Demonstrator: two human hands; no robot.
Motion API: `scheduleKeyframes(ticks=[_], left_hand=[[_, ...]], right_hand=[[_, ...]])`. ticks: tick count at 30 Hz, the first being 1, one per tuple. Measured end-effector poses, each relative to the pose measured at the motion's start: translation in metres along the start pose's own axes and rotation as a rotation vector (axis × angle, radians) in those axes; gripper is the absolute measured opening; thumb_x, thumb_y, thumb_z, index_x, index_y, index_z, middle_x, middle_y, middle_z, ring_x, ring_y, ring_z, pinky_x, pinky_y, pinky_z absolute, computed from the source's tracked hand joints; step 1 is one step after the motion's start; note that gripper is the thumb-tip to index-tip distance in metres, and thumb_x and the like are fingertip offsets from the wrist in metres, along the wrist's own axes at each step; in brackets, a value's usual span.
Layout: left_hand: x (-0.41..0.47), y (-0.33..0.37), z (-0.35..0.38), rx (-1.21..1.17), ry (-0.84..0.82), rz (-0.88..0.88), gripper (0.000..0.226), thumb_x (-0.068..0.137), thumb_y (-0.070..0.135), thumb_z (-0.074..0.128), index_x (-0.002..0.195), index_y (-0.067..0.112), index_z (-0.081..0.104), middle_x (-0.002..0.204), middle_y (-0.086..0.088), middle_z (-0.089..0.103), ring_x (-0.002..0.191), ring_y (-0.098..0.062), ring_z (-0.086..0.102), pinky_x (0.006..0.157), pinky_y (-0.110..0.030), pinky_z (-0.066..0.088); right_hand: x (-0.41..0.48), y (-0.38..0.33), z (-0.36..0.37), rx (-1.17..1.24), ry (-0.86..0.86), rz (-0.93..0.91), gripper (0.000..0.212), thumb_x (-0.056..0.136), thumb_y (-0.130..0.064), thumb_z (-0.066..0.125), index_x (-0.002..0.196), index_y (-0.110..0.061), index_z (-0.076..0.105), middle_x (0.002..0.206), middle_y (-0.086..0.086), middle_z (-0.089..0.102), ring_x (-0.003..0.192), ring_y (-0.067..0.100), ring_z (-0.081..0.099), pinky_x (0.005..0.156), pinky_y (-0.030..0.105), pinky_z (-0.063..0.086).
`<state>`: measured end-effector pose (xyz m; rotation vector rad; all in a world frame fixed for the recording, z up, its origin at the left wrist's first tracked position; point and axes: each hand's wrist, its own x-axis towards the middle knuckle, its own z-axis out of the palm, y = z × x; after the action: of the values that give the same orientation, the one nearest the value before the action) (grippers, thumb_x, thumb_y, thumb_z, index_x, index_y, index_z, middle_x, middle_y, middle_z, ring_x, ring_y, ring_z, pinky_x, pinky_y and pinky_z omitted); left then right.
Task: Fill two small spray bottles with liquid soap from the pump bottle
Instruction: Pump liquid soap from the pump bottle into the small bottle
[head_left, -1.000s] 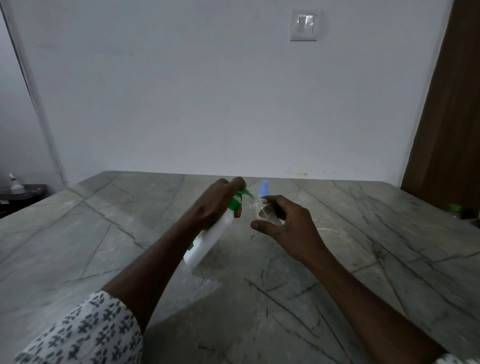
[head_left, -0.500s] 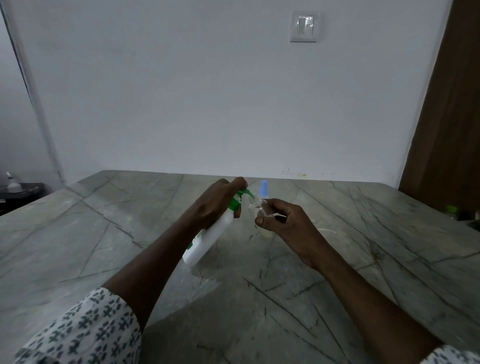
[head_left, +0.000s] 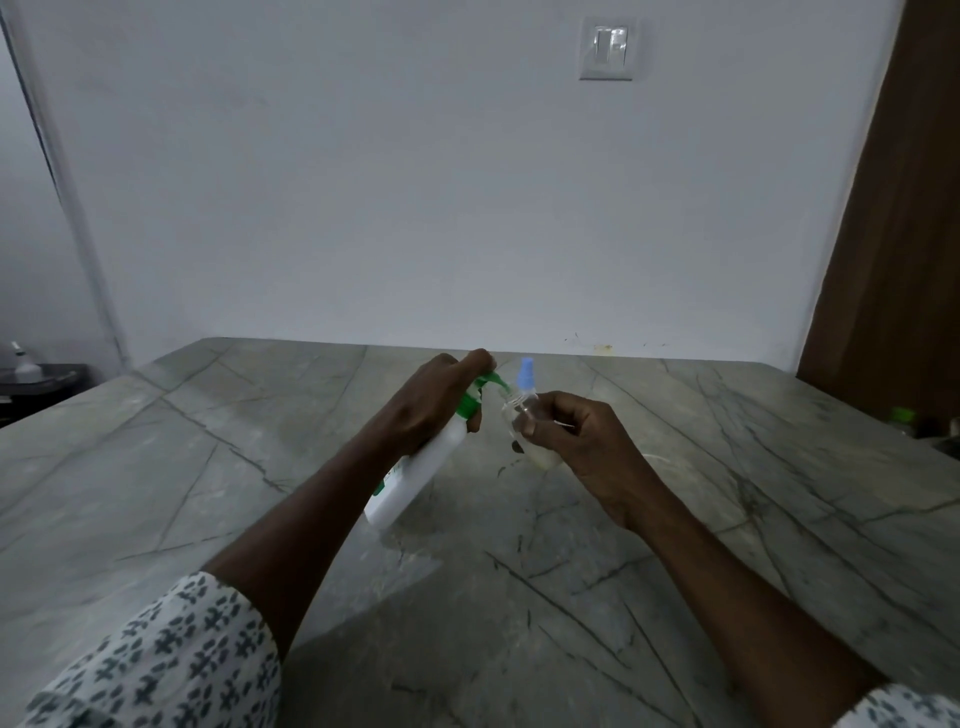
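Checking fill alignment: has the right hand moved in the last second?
Yes. The right hand with its small clear bottle edged left, toward the green pump nozzle.

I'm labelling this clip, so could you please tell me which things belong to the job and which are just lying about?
In use:
- pump bottle, left hand
- clear spray bottle, right hand
- blue-capped spray bottle

Lying about:
- wall switch
- green-capped item
- white bottle

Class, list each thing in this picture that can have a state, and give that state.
Pump bottle: tilted, gripped by left hand, green nozzle at clear bottle's mouth.
Clear bottle: uncapped, held in right hand, pale liquid at bottom.
Blue-capped bottle: upright on table, capped.
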<state>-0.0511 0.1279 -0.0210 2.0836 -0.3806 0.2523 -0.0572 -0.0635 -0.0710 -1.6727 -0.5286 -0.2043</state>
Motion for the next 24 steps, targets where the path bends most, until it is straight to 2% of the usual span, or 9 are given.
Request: scheduleKeyframes(ticks=[5,10,12,15,20,24], left_hand=[[0.0005,-0.0022,-0.0011,-0.024,-0.007,0.010,0.070,0.083,0.054,0.038,0.084,-0.010,0.065,0.063,-0.010,0.067,0.059,-0.022,0.059,0.073,-0.038,0.049],[0.0014,-0.0038,0.0011,0.035,0.025,0.016,0.070,0.092,0.062,0.036,0.060,0.008,0.066,0.058,-0.005,0.065,0.049,-0.009,0.057,0.070,-0.031,0.046],[0.0012,-0.0026,0.0014,0.042,0.021,0.007,0.070,0.090,0.063,0.037,0.062,0.006,0.067,0.058,-0.005,0.066,0.049,-0.009,0.057,0.069,-0.030,0.045],[0.0009,-0.0026,0.0001,0.007,0.018,-0.002,0.074,0.084,0.061,0.038,0.077,-0.006,0.068,0.061,-0.008,0.067,0.054,-0.016,0.058,0.069,-0.032,0.049],[0.0028,-0.0047,-0.0010,-0.035,-0.004,0.002,0.053,0.082,0.052,0.041,0.075,0.006,0.066,0.062,-0.008,0.066,0.056,-0.020,0.058,0.071,-0.035,0.047],[0.0046,-0.0066,0.0016,0.001,0.004,0.006,0.069,0.083,0.057,0.040,0.077,-0.004,0.070,0.061,-0.008,0.068,0.054,-0.016,0.058,0.071,-0.035,0.049]], right_hand=[[-0.0006,0.0005,0.0014,0.046,-0.018,0.022,0.023,0.086,-0.017,0.069,0.108,-0.012,0.072,0.103,0.009,0.074,0.096,0.022,0.069,0.088,0.035,0.054],[-0.0003,-0.0014,-0.0001,0.091,-0.002,0.021,0.021,0.085,-0.017,0.070,0.106,-0.013,0.073,0.100,0.008,0.074,0.086,0.009,0.067,0.073,0.018,0.051],[-0.0003,-0.0013,-0.0005,0.103,-0.002,0.022,0.022,0.085,-0.016,0.070,0.107,-0.012,0.073,0.099,0.007,0.074,0.086,0.010,0.067,0.073,0.018,0.051],[-0.0004,-0.0013,-0.0004,0.108,-0.007,0.019,0.023,0.085,-0.016,0.069,0.108,-0.012,0.072,0.102,0.007,0.074,0.089,0.012,0.068,0.077,0.021,0.052],[-0.0024,-0.0007,0.0009,0.114,-0.035,0.028,0.020,0.085,-0.016,0.069,0.105,-0.014,0.074,0.102,0.009,0.074,0.091,0.015,0.069,0.082,0.028,0.053],[-0.0020,-0.0002,0.0002,0.150,-0.032,0.053,0.023,0.085,-0.015,0.069,0.108,-0.011,0.072,0.103,0.008,0.074,0.094,0.016,0.069,0.084,0.029,0.053]])
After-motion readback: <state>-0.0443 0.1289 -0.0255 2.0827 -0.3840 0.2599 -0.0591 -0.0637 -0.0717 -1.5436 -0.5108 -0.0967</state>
